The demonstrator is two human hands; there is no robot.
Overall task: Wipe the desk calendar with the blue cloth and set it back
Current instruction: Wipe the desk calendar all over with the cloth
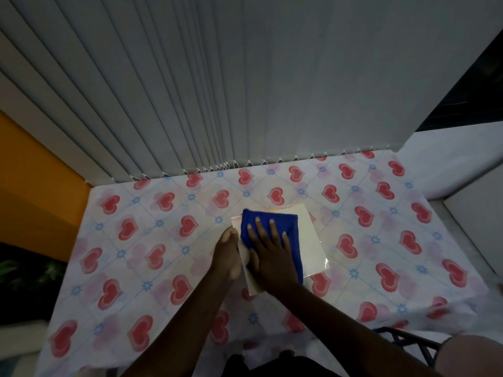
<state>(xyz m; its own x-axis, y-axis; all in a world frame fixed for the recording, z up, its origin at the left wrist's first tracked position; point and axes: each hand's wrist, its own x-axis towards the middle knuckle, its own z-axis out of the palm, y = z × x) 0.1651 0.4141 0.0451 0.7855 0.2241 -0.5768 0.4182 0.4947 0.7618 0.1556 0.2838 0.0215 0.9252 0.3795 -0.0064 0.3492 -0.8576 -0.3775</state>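
The desk calendar (313,240) lies flat near the middle of the table, a white glossy card with a red-printed far edge. The blue cloth (272,221) is spread over its left half. My right hand (269,254) presses flat on the cloth with fingers spread. My left hand (227,254) rests against the calendar's left edge, fingers curled, steadying it. The near left part of the calendar is hidden under my hands.
The table wears a white cloth (163,254) printed with red hearts and blue flowers. Grey vertical blinds (217,91) hang along its far edge. An orange wall (32,180) stands at the left, and a dark metal frame (408,341) shows at the near right.
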